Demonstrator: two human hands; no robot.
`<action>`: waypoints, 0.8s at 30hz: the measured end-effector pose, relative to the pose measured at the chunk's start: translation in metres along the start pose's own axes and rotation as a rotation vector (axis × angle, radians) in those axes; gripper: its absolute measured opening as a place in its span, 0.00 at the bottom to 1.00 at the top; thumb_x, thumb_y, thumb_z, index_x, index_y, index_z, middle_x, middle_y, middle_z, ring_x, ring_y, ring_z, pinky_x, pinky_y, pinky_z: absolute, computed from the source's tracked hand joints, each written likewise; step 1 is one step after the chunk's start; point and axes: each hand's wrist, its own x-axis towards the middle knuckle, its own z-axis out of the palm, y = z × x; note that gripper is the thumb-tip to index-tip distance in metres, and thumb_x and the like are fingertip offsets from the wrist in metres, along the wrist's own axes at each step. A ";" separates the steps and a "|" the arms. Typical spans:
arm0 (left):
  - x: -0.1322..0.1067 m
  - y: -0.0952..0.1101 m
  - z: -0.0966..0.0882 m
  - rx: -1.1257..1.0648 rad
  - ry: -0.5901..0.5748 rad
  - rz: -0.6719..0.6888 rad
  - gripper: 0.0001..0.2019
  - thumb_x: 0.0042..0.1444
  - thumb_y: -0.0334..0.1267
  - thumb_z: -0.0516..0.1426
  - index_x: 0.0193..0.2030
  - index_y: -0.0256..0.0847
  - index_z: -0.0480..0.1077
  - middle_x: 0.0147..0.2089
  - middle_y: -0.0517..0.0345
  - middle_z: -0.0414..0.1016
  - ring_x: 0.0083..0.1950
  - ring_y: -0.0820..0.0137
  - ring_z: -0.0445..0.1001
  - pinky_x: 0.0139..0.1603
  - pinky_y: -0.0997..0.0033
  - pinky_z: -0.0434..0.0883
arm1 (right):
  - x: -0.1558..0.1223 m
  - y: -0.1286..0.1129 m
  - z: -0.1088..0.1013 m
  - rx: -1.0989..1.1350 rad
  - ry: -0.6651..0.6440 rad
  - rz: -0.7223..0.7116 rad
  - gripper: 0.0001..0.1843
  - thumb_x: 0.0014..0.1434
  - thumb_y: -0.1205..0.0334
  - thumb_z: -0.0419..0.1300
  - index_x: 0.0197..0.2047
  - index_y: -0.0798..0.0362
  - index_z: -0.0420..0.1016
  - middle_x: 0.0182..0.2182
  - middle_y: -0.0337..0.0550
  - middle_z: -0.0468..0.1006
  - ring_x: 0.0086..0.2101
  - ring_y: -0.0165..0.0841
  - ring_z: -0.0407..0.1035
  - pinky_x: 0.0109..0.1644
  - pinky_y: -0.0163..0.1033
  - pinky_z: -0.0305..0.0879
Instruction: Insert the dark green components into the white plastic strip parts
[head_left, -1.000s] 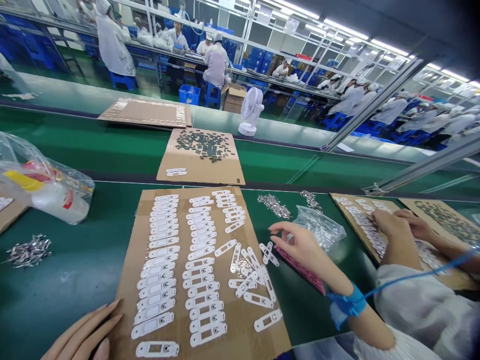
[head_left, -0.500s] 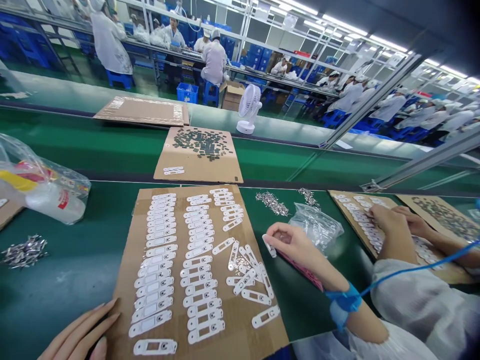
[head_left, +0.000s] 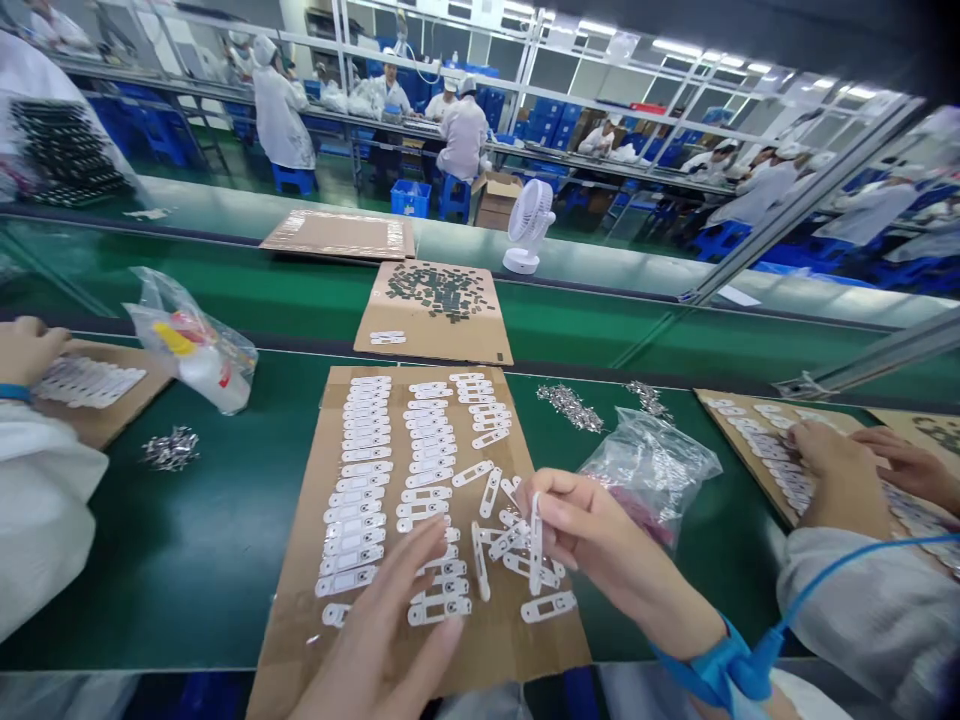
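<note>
Right hand pinching white strip, left hand open above cardboard

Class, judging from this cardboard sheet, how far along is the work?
Done: most white strips stand in tidy columns. In hand: the right hand pinches one strip upright. Remaining: a small loose jumble beside the columns, near the open left hand.

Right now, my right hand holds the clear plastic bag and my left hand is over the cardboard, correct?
No: the head view shows your right hand holding a white punched strip, not the clear plastic bag beside it. Your left hand is over the cardboard, as you said.
</note>
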 end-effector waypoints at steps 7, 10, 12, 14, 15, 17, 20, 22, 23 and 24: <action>0.010 0.014 0.010 0.027 -0.173 0.023 0.24 0.62 0.55 0.46 0.63 0.56 0.56 0.61 0.56 0.66 0.60 0.61 0.67 0.59 0.55 0.68 | 0.000 0.025 0.005 -0.049 0.125 0.000 0.20 0.48 0.46 0.68 0.27 0.55 0.70 0.16 0.34 0.69 0.16 0.20 0.59 0.19 0.26 0.55; 0.006 0.010 0.014 -0.079 -0.191 -0.019 0.21 0.62 0.55 0.47 0.57 0.51 0.64 0.54 0.54 0.73 0.53 0.64 0.72 0.52 0.62 0.71 | -0.004 0.032 0.006 -0.085 0.136 0.005 0.19 0.45 0.47 0.70 0.27 0.54 0.71 0.16 0.34 0.70 0.16 0.21 0.61 0.19 0.27 0.57; 0.007 0.010 0.016 -0.178 -0.201 -0.054 0.20 0.61 0.55 0.49 0.50 0.45 0.69 0.44 0.53 0.76 0.44 0.66 0.75 0.43 0.67 0.73 | -0.009 0.034 0.011 -0.155 0.072 0.002 0.18 0.44 0.50 0.71 0.29 0.54 0.74 0.19 0.35 0.72 0.18 0.23 0.62 0.21 0.28 0.59; 0.009 0.010 0.018 -0.303 -0.242 -0.088 0.20 0.58 0.56 0.53 0.39 0.40 0.71 0.33 0.55 0.76 0.33 0.70 0.75 0.34 0.73 0.72 | -0.016 0.036 0.020 -0.300 -0.013 -0.051 0.14 0.47 0.52 0.70 0.30 0.53 0.78 0.21 0.38 0.74 0.20 0.24 0.63 0.23 0.30 0.60; 0.011 0.010 0.019 -0.362 -0.268 -0.110 0.19 0.56 0.55 0.55 0.35 0.39 0.71 0.29 0.57 0.76 0.29 0.72 0.74 0.31 0.75 0.71 | -0.020 0.037 0.024 -0.393 -0.039 -0.110 0.12 0.49 0.53 0.68 0.30 0.53 0.79 0.22 0.39 0.74 0.21 0.25 0.64 0.24 0.31 0.61; 0.011 0.010 0.022 -0.461 -0.303 -0.144 0.19 0.54 0.54 0.58 0.29 0.37 0.69 0.26 0.58 0.75 0.24 0.75 0.73 0.29 0.77 0.69 | -0.026 0.038 0.032 -0.575 -0.041 -0.251 0.09 0.55 0.55 0.64 0.31 0.50 0.81 0.25 0.41 0.75 0.25 0.27 0.66 0.28 0.33 0.62; 0.006 0.011 0.026 -0.506 -0.287 -0.161 0.18 0.52 0.51 0.61 0.28 0.36 0.70 0.26 0.57 0.76 0.24 0.76 0.73 0.28 0.78 0.68 | -0.035 0.039 0.038 -0.702 -0.026 -0.401 0.08 0.60 0.58 0.59 0.36 0.48 0.81 0.29 0.43 0.75 0.30 0.30 0.69 0.32 0.34 0.65; 0.001 0.012 0.027 -0.473 -0.258 -0.173 0.17 0.50 0.50 0.62 0.27 0.36 0.72 0.25 0.57 0.76 0.24 0.75 0.73 0.27 0.78 0.68 | -0.039 0.039 0.039 -0.695 -0.058 -0.402 0.10 0.62 0.58 0.57 0.39 0.46 0.80 0.30 0.43 0.75 0.31 0.30 0.70 0.33 0.34 0.66; -0.001 0.014 0.027 -0.443 -0.239 -0.183 0.17 0.49 0.51 0.62 0.26 0.37 0.72 0.25 0.57 0.75 0.24 0.75 0.73 0.27 0.78 0.68 | -0.042 0.039 0.038 -0.684 -0.081 -0.391 0.10 0.63 0.57 0.56 0.40 0.45 0.80 0.31 0.44 0.76 0.32 0.30 0.71 0.33 0.34 0.67; -0.003 0.015 0.026 -0.416 -0.213 -0.189 0.17 0.49 0.52 0.62 0.26 0.38 0.73 0.25 0.57 0.75 0.25 0.74 0.73 0.28 0.78 0.69 | -0.044 0.038 0.038 -0.677 -0.104 -0.376 0.10 0.63 0.57 0.56 0.42 0.45 0.80 0.32 0.44 0.76 0.33 0.31 0.71 0.34 0.34 0.68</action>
